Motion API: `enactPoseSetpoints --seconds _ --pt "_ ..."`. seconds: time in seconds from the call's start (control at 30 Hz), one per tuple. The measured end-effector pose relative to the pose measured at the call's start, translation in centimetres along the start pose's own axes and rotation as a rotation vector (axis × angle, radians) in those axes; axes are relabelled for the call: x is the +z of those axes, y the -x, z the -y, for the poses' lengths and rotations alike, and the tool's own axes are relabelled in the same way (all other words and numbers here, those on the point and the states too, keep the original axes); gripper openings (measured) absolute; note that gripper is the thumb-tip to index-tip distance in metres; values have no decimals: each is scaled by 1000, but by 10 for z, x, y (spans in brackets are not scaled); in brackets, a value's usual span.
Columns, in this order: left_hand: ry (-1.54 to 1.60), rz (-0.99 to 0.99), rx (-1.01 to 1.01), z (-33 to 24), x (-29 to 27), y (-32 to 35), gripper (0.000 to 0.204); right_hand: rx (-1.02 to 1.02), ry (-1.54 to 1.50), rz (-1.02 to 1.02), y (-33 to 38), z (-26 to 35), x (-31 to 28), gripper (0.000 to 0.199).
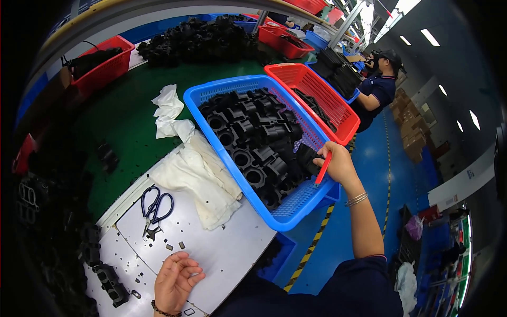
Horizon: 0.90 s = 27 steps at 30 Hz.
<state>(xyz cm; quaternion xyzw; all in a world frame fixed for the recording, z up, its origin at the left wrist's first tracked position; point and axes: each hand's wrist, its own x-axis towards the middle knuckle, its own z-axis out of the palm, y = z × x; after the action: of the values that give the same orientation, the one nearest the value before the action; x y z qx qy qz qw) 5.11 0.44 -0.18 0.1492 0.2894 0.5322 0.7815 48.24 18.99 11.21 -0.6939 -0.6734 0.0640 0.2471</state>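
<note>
My right hand [338,162] is closed at the right rim of a blue plastic basket [248,198]. It grips a slim red utility knife [324,168] that points down, its metal tip toward the basket. A black plastic part [306,157] is at its fingertips, over the basket; whether they pinch it I cannot tell. Many molded black parts with round openings [253,140] fill the basket. Low over the white tabletop [211,259], my left hand [177,280] is empty, its fingers loosely bent and apart. Small black scraps [169,246] lie just beyond it.
Dark-handled scissors [157,206] and a crumpled white cloth [198,179] lie left of the basket. A black part [111,285] rests at the table's left edge. Beyond the blue basket stands a red basket [317,87]. A co-worker [377,92] holds a blue crate farther back.
</note>
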Motion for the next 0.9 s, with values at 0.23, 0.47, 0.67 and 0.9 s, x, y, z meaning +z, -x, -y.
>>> enactPoseSetpoints --seconds 0.23,0.47,0.67,0.9 --pt "-12 -17 -20 -2 2 -1 34 -243 15 -48 1 19 14 33" --pt "-23 -18 -16 -2 2 0 34 -277 -7 -216 11 33 6 25" --pt "-25 -18 -10 -1 1 -1 36 -211 25 -11 0 58 25 34" --pt "-17 -21 -9 -1 2 0 34 -226 -114 42 -15 64 28 30"
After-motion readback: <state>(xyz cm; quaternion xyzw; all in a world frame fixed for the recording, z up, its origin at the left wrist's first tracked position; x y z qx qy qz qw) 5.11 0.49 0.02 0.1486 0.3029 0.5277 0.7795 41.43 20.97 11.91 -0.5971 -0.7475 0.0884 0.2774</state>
